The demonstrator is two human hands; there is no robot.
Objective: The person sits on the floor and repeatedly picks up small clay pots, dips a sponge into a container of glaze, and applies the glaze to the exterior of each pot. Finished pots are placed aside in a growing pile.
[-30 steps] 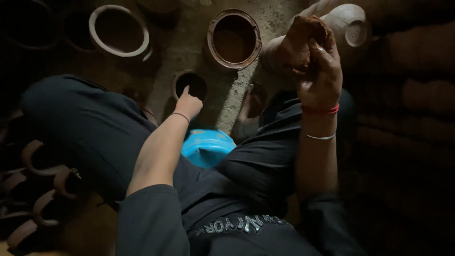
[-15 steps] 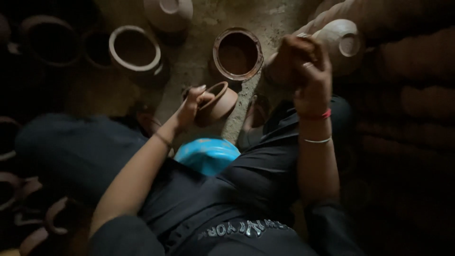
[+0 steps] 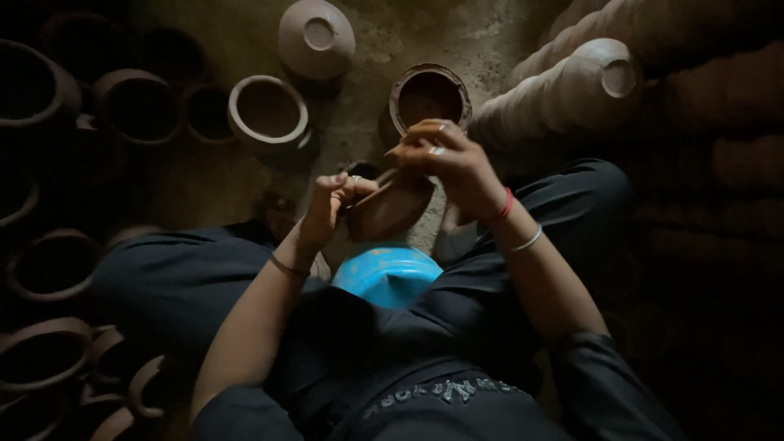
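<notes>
I see my left hand [image 3: 331, 204] gripping the near rim of a small clay cup [image 3: 390, 208], fingers curled around its edge. My right hand [image 3: 449, 159] rests over the cup's far side, fingers closed on it, above the blue bowl [image 3: 385, 276].

Both forearms are reaching forward over the lap, the left hand [image 3: 327, 208] curling its fingers closed while the right hand [image 3: 453, 163] is arching just beside it, fingers bent downward.

bowl [image 3: 389, 211] between hands, basin [image 3: 387, 276] below (lap)
</notes>
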